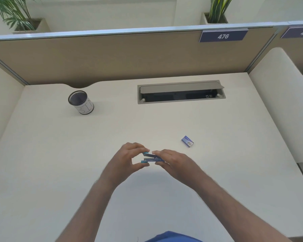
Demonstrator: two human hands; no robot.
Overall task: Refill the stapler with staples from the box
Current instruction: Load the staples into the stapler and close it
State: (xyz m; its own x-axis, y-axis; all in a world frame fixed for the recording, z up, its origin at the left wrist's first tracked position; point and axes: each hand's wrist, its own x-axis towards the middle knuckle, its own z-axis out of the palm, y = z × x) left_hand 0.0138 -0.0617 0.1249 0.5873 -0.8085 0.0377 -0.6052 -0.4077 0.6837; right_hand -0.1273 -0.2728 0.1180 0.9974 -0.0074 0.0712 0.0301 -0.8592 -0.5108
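Note:
A small blue stapler [150, 158] is held just above the desk [59, 154] at the centre of the head view. My left hand [128, 159] pinches its left end, thumb below and fingers above. My right hand [173, 163] grips its right end. The top part appears lifted a little from the base, with metal showing between them. A small blue staple box [187, 141] lies on the desk to the right of and beyond my hands, apart from them; whether the box is open I cannot tell.
A mesh pen cup with a white label [80, 104] stands at the back left. A cable tray with its lid raised [181, 92] is set into the desk at the back. A beige partition [112, 56] borders the far edge.

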